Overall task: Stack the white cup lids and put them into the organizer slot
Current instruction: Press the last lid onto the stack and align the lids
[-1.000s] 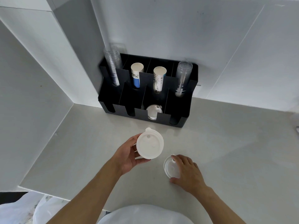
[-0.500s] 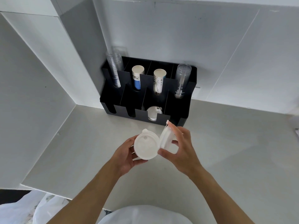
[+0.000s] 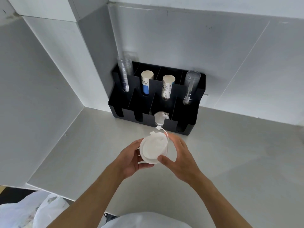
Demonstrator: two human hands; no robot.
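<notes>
I hold a small stack of white cup lids (image 3: 153,148) above the counter, a little in front of the black organizer (image 3: 195,122). My left hand (image 3: 130,159) cups the stack from the left and below. My right hand (image 3: 179,155) presses the newest lid onto it from the right, thumb on the near rim. A white lid (image 3: 160,118) stands on edge in the organizer's third front slot from the left.
The organizer's back slots hold two stacks of clear plastic cups (image 3: 125,74) and two stacks of paper cups (image 3: 146,82). White walls close in behind and at the left. The grey counter (image 3: 230,162) extends to the right. White plastic bags (image 3: 32,211) lie below its near edge.
My right hand lifted a lid off the counter, brought it up on edge beside the lid in my left hand, and has now laid it onto that lid.
</notes>
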